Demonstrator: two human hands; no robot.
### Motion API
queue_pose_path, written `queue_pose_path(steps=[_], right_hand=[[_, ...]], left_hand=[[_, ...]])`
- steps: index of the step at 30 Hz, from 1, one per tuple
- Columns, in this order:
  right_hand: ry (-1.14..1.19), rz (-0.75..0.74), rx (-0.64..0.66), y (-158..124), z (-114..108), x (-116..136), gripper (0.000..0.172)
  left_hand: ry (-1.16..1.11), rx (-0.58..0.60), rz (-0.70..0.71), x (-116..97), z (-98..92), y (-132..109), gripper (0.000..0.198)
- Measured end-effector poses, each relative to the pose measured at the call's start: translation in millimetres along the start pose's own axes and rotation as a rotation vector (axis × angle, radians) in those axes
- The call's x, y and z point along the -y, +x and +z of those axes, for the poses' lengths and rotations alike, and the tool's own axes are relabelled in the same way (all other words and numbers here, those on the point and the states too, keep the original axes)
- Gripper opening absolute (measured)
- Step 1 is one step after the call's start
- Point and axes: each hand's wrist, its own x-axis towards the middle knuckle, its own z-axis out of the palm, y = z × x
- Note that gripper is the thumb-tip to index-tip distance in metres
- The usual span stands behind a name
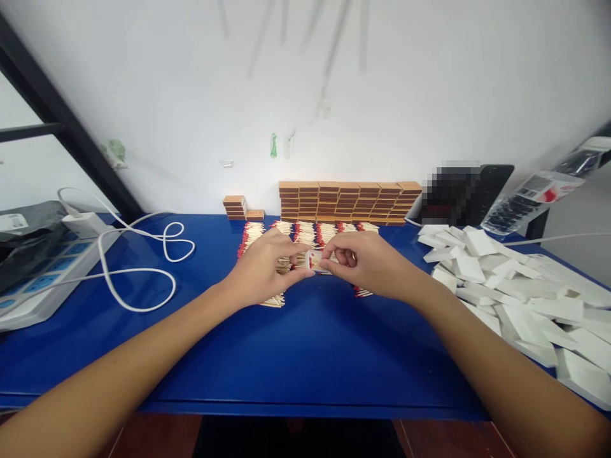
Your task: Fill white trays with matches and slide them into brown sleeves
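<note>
So the person's got a little white box (314, 259) around the middle of the blue table (305, 356), just in front of some rows of red-tipped matches (304, 234). Left hand (260, 266) has its left end gripped between thumb and fingers, and the right hand (370, 264) is pinching the right end. Matchboxes (348, 200) are stacked by the wall, and loose white pieces (515, 286) are heaped off to the right.

Small white tray (307, 261) with red-tipped matches (313, 256), in left hand (260, 267).
</note>
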Motion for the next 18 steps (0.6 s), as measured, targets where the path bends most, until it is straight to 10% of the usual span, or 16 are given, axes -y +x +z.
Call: queue_pose_path(steps=[18], right_hand=[[0.029, -0.008, 0.041, -0.2, 8.2, 2.9, 0.014]], left_hand=[[0.007, 0.033, 0.014, -0.7, 1.5, -1.6, 0.033]])
